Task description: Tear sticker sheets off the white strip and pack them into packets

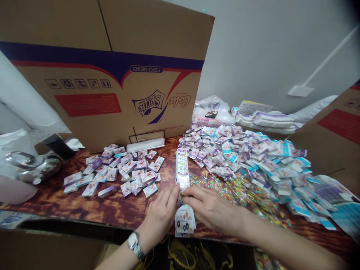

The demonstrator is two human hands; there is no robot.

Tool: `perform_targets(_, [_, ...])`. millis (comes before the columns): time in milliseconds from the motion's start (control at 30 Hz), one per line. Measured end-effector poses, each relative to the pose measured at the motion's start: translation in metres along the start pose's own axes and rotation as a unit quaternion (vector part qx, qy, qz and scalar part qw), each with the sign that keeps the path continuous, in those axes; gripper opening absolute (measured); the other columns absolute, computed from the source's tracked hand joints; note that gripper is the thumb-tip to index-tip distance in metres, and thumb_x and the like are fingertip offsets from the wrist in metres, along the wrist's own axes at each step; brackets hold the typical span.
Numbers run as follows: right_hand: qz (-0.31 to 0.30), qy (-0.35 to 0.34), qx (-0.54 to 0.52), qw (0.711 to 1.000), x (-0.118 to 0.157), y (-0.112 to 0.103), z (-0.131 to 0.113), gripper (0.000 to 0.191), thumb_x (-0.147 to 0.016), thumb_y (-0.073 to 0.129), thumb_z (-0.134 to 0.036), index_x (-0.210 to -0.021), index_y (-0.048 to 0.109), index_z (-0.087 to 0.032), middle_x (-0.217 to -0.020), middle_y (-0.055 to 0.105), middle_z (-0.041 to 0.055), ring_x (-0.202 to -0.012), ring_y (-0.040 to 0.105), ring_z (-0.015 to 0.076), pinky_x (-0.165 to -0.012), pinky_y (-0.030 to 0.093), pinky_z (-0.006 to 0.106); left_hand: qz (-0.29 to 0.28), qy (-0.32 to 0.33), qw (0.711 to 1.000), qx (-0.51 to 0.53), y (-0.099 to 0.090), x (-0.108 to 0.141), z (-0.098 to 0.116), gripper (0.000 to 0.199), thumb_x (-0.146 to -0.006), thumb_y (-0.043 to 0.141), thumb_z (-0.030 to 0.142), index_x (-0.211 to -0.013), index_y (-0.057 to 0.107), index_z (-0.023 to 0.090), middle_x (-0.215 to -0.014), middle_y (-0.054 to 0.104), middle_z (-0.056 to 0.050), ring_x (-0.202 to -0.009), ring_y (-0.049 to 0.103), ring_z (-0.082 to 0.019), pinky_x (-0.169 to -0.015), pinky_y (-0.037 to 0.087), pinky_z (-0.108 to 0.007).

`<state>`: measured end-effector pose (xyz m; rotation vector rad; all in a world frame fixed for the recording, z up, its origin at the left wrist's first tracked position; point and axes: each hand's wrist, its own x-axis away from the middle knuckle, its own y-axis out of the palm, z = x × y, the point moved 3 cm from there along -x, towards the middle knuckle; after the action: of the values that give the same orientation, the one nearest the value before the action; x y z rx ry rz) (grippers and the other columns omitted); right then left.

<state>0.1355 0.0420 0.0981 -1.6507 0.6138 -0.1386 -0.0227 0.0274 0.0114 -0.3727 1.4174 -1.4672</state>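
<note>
My left hand point(159, 212), with a silver wristwatch point(134, 244), and my right hand point(209, 206) meet at a long printed card strip point(182, 168). Both pinch it near its lower part, which stands upright on the wooden table point(118, 210). Below my fingers hangs a white printed card section point(185, 221). A loose pile of small white-and-purple packets point(123, 172) lies left of my hands. A much larger heap of similar packets point(239, 150) spreads to the right, and a scatter of small colourful pieces in clear wrap point(233, 193) lies just beyond my right hand.
A large brown Cola Sprite carton point(112, 101) stands behind the table, and another carton flap point(334, 127) rises at the right. A metal kettle point(33, 167) sits at the far left. White bags point(210, 112) and wrapped white stacks point(267, 120) lie at the back.
</note>
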Motion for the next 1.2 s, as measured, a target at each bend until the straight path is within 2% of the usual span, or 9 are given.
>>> perform_targets(100, [0.068,0.065,-0.115,0.989,-0.001,0.002,0.003,0.014,-0.086,0.050,-0.013,-0.095,0.060,-0.014,-0.096,0.059,0.0081,-0.090,0.057,0.0161,-0.080,0.051,0.028,0.015,-0.013,1.000,-0.018,0.000,-0.002,0.003,0.054,-0.087,0.041,0.012,-0.139,0.025,0.017,-0.116,0.056,-0.015,-0.110,0.053,-0.026,-0.086,0.050,-0.038])
perform_targets(233, [0.145,0.171,-0.195,0.955,0.001,0.016,0.012,0.014,-0.087,0.047,-0.012,-0.094,0.058,-0.018,-0.093,0.057,0.0056,-0.085,0.057,0.0141,-0.075,0.050,0.027,0.037,-0.022,0.999,0.025,-0.002,-0.005,0.008,0.052,-0.087,0.041,0.013,-0.137,0.027,0.015,-0.114,0.055,-0.016,-0.108,0.054,-0.026,-0.085,0.051,-0.037])
perform_targets(400, [0.204,0.278,-0.329,0.879,0.008,0.052,0.027,0.014,-0.083,0.053,-0.015,-0.096,0.052,-0.019,-0.086,0.057,0.0020,-0.077,0.059,0.0128,-0.070,0.051,0.026,0.033,-0.027,0.998,0.055,0.001,-0.005,0.009,0.052,-0.086,0.041,0.012,-0.137,0.028,0.014,-0.115,0.054,-0.016,-0.108,0.054,-0.026,-0.087,0.051,-0.039])
perform_targets(467, [0.232,0.299,-0.382,0.843,0.010,0.064,0.030,0.013,-0.082,0.053,-0.017,-0.095,0.049,-0.019,-0.082,0.057,0.0008,-0.075,0.059,0.0121,-0.068,0.051,0.025,0.034,-0.030,0.998,0.054,0.003,-0.004,0.008,0.053,-0.086,0.041,0.011,-0.136,0.028,0.013,-0.116,0.053,-0.017,-0.110,0.053,-0.027,-0.088,0.050,-0.040])
perform_targets(533, [0.246,0.304,-0.401,0.828,0.009,0.069,0.029,0.013,-0.082,0.053,-0.017,-0.094,0.048,-0.019,-0.082,0.057,0.0005,-0.074,0.059,0.0117,-0.068,0.051,0.024,0.044,-0.030,0.997,0.051,0.005,-0.005,0.007,0.053,-0.085,0.041,0.010,-0.136,0.028,0.012,-0.118,0.052,-0.017,-0.112,0.052,-0.027,-0.090,0.049,-0.040])
perform_targets(700, [0.221,0.270,-0.329,0.878,0.003,0.057,0.018,0.012,-0.082,0.051,-0.014,-0.093,0.050,-0.019,-0.085,0.058,0.0021,-0.076,0.059,0.0131,-0.070,0.050,0.027,0.084,-0.013,0.996,0.031,0.007,-0.004,0.007,0.053,-0.086,0.039,0.009,-0.137,0.028,0.013,-0.121,0.052,-0.017,-0.116,0.050,-0.026,-0.094,0.047,-0.039])
perform_targets(867, [0.204,0.246,-0.293,0.901,0.000,0.046,0.012,0.012,-0.085,0.047,-0.013,-0.095,0.049,-0.019,-0.083,0.060,0.0021,-0.074,0.060,0.0136,-0.067,0.050,0.026,0.084,-0.014,0.996,0.017,0.008,-0.002,0.006,0.054,-0.087,0.038,0.010,-0.140,0.024,0.014,-0.121,0.052,-0.016,-0.115,0.050,-0.026,-0.093,0.048,-0.039])
perform_targets(1033, [0.224,0.187,-0.143,0.946,0.002,0.035,0.004,0.017,-0.085,0.046,-0.010,-0.099,0.053,-0.019,-0.087,0.060,0.0064,-0.084,0.056,0.0193,-0.073,0.050,0.033,0.090,-0.026,0.994,0.063,0.006,-0.003,0.006,0.057,-0.087,0.039,0.010,-0.140,0.021,0.013,-0.123,0.051,-0.017,-0.117,0.049,-0.025,-0.095,0.046,-0.039])
perform_targets(1200, [0.212,0.141,-0.080,0.964,0.005,0.029,0.004,0.022,-0.085,0.047,-0.010,-0.104,0.053,-0.018,-0.096,0.058,0.0101,-0.098,0.052,0.0228,-0.081,0.050,0.039,0.086,-0.045,0.987,0.124,0.004,-0.003,0.006,0.056,-0.086,0.042,0.012,-0.139,0.023,0.016,-0.125,0.050,-0.015,-0.116,0.050,-0.023,-0.094,0.047,-0.038])
